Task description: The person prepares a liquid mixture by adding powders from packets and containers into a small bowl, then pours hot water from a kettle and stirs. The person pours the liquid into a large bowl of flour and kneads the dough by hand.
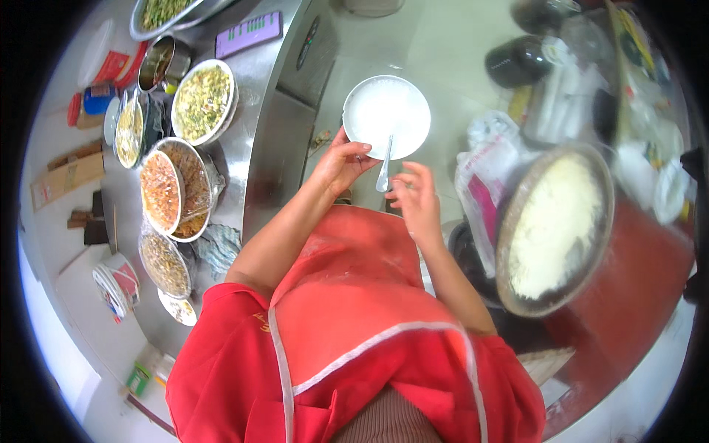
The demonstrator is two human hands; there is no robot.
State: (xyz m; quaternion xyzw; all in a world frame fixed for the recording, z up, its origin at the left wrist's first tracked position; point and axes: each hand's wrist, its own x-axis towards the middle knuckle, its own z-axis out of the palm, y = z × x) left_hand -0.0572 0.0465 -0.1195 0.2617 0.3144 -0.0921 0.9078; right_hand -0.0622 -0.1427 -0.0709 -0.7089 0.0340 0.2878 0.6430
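My left hand (339, 166) holds a white bowl (354, 133) by its near rim, the thumb over the edge and the fingers underneath. Inside the bowl is something white and smooth (385, 108); whether it is liquid or powder is hard to tell. A metal spoon (384, 169) leans in the bowl, its handle sticking out over the rim towards me. Close beside that handle is my right hand (414, 199), its fingers bent and apart, with nothing visibly gripped. The bowl is in the air above the tiled floor, in front of my red apron (354, 249).
On my left, a steel counter (249, 122) carries several film-wrapped bowls of chopped fillings (202, 102), a metal pot (180, 55), a phone (249, 34) and a cloth (219, 246). To the right stand a large basin of white flour (559, 221) and a plastic bag (479, 183).
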